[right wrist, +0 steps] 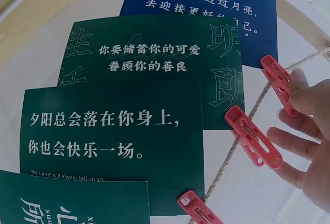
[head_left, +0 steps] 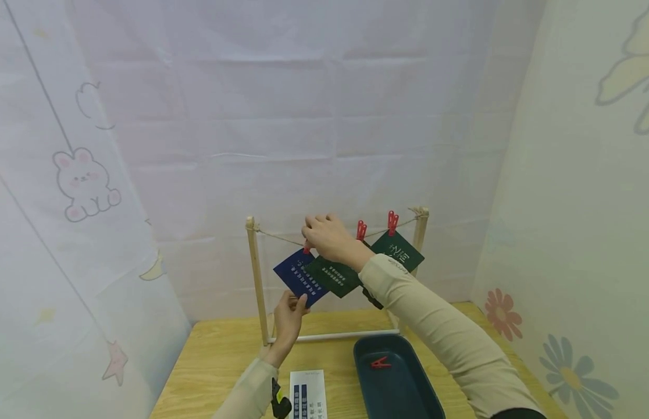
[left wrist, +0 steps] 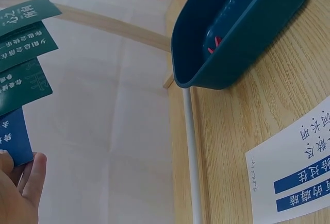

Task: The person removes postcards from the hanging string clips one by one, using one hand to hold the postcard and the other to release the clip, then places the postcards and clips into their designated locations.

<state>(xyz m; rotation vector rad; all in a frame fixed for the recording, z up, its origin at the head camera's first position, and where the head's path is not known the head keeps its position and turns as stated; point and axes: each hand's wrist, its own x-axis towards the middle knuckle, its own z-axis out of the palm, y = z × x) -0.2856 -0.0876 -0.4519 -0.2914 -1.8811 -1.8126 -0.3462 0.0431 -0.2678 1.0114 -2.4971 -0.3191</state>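
Observation:
My left hand (head_left: 288,323) pinches the lower corner of a blue card (head_left: 298,276) printed with white characters. At the card's top corner, a red clothespin (right wrist: 278,82) sits on the twine (right wrist: 227,165). My right hand (head_left: 330,237) holds this clothespin's handle end between thumb and fingers. Beside the blue card hangs a green card (right wrist: 149,59), clipped by another red clothespin (right wrist: 252,136) just under my right fingers. Two more green cards, a middle one (right wrist: 111,147) and an end one (head_left: 403,250), overlap farther along the line; my right forearm partly covers them in the head view.
A wooden frame (head_left: 255,273) carries the twine between its two posts, with a white bar (head_left: 345,336) along its base. In front stands a dark teal tray (head_left: 398,378) with one red clothespin (head_left: 380,363) inside. A white printed card (head_left: 309,381) lies on the wooden table (head_left: 199,372).

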